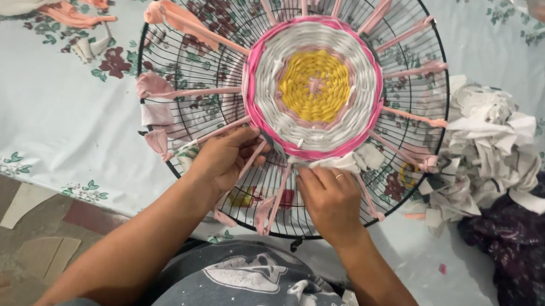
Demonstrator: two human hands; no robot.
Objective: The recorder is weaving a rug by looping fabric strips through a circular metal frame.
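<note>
the left hand (221, 158) pinches a pink spoke strip (253, 156) taut while the right hand (330, 196) grips the white strip (346, 162), tucking it against the round weave (313, 86) on the wire frame (161, 60).

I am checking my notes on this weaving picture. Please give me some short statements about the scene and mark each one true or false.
1. The woven round mat has a yellow centre. True.
2. The mat sits on a wooden hoop. False: it is stretched on a black wire fan guard.
3. Both the left hand and the right hand work at the near edge of the mat. True.
4. The pile of white fabric strips lies to the left of the guard. False: it lies to its right.
5. The outer ring of the mat is pink. True.
</note>
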